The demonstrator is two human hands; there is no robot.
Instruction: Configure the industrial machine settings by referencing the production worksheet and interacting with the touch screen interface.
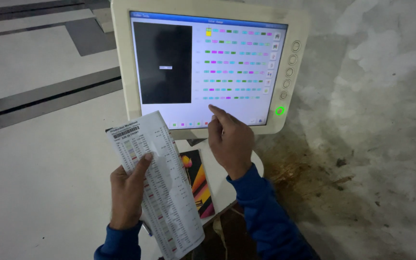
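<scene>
My right hand (pixel 229 139) has its first finger stuck out, and the tip sits on the lower part of the touch screen (pixel 203 67), just under the rows of little coloured blocks; the other fingers are curled in. My left hand (pixel 128 190) is closed on a long printed sheet (pixel 162 192), thumb on top, and holds it up over the white counter (pixel 39 178). I think my finger could slip and press the wrong spot, because the blocks and buttons sit close together. The sheet bends, so I could lose my line on it. A bright striped card (pixel 199 180) lies under the sheet, near the counter's edge, so a bump could knock it off. I see no boxes, cups or bins here
</scene>
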